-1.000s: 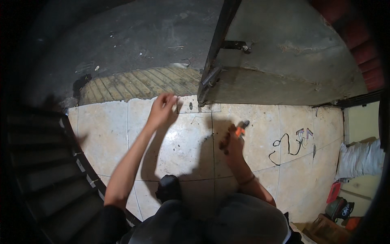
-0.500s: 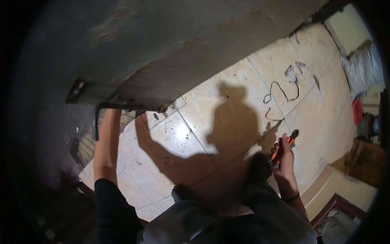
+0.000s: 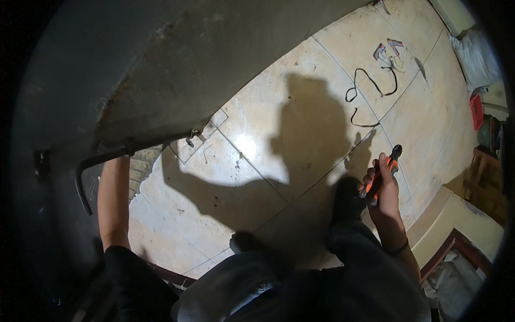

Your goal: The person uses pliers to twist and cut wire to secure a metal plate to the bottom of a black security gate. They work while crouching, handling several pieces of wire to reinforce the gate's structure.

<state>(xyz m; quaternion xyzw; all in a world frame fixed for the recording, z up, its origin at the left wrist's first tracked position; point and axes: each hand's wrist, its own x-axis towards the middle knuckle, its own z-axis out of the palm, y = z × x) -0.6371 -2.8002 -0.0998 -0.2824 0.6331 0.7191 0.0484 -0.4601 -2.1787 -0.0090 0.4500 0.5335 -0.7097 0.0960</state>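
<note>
My right hand (image 3: 388, 199) is closed around cutting pliers (image 3: 380, 180) with orange and black handles. Their short dark jaws point up and away from me, above the floor by my right foot. On the left, my bare forearm (image 3: 114, 196) reaches up behind the lower edge of a large grey panel (image 3: 182, 70), which hides the hand and its fingers. A dark bent metal rod (image 3: 104, 156) runs along that edge, crossing in front of my arm. At the rod's far end sits a small metal fitting (image 3: 194, 135) near the panel's corner.
Black cord (image 3: 396, 83) and ribbon-like scraps (image 3: 380, 52) lie on the tiled floor (image 3: 252, 118). A white sack (image 3: 475, 59), a red object (image 3: 476, 111) and a wooden frame (image 3: 477, 174) stand at the right. Ridged material (image 3: 142, 169) shows beside my left forearm.
The view has shifted, with the panel's edge and rod now lower and farther left. The right hand still grips the cutting pliers; the left hand stays hidden behind the panel.
</note>
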